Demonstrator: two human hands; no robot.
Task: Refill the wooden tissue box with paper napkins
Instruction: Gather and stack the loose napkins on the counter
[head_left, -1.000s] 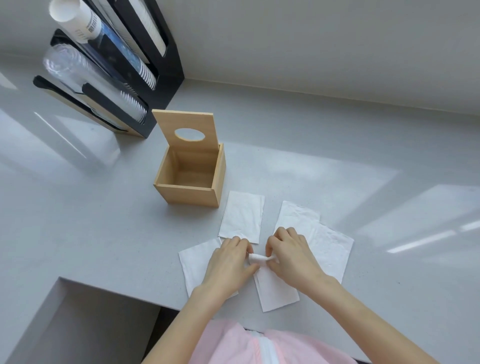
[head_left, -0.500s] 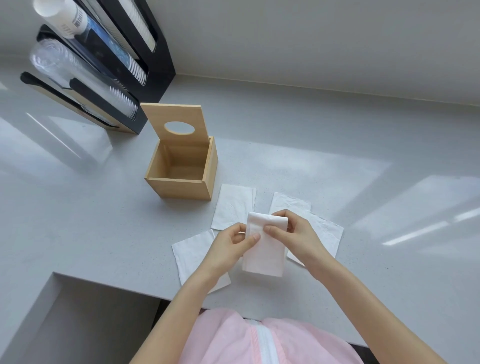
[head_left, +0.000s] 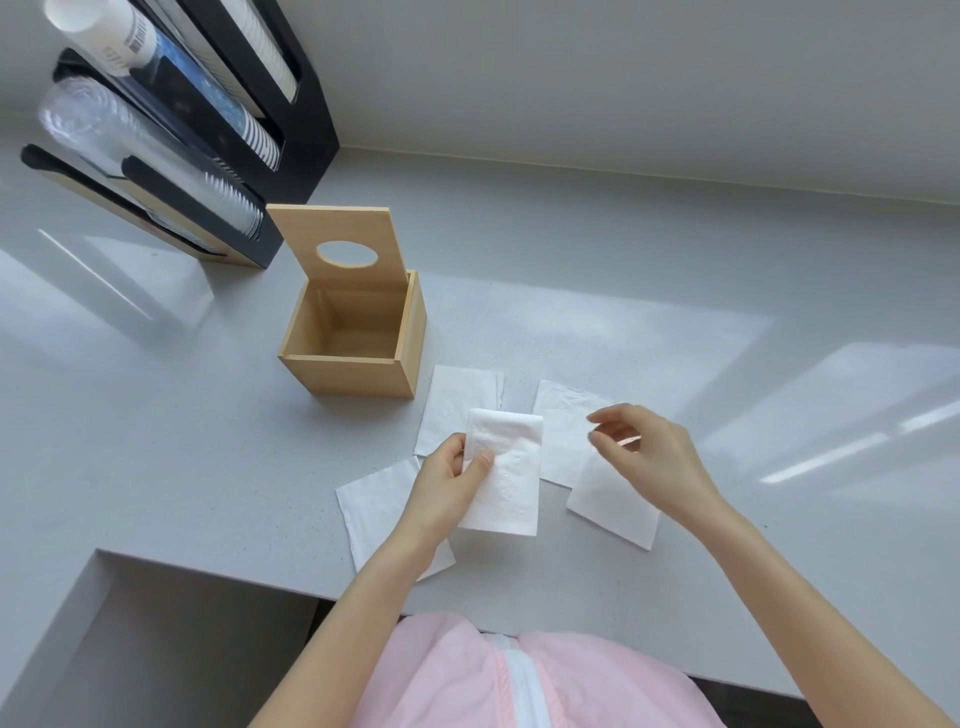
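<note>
Head view: a grey counter (head_left: 571, 218) seen from above, with both bare forearms reaching in from the bottom edge.
Left hand (head_left: 447, 488): pinched a folded napkin (head_left: 506, 473) by its left edge, thumb on top and fingers behind, holding it lifted above the counter.
Right hand (head_left: 649, 452): hovered empty and loosely spread, fingers curled, above the napkins on the right, apart from the held one.
Wooden tissue box (head_left: 353, 338): stood on the counter up and left of the hands, its inside bare of napkins.
Lid (head_left: 343, 249): stood upright at the box's far side, oval opening facing the camera.
Flat napkins: one (head_left: 457, 400) lay just right of the box; one (head_left: 379, 509) lay under the left wrist; two overlapping ones (head_left: 566, 431) (head_left: 613, 499) lay beneath the right hand.
Black cup dispenser (head_left: 218, 130): sat at the far left by the wall, holding stacked paper and clear cups.
Clothing: a pink garment (head_left: 467, 680) showed at the bottom edge.
</note>
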